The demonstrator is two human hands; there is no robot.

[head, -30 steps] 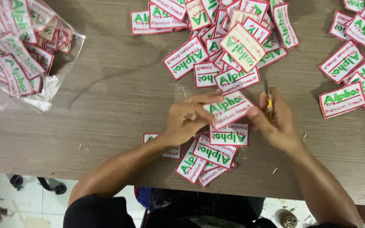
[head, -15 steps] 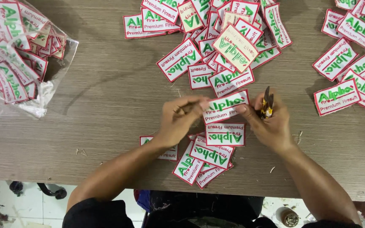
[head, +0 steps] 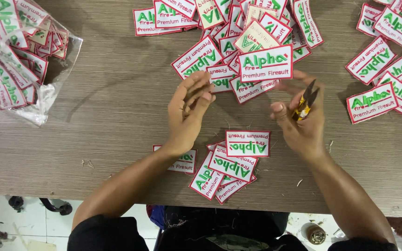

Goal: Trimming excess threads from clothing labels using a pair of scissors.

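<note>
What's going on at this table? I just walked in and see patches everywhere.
A person sits at a wooden table strewn with embroidered patches. The right hand holds small yellow thread snips; the left hand is open and empty. One patch sits just above the hands, a small stack lies near the table edge, and a plastic bag holds more.

The bag [head: 29, 60] of patches runs off the left edge; far-right patches [head: 396, 23] are cut off; the snips [head: 304, 101] are half-hidden in the right hand [head: 301, 125].
</note>
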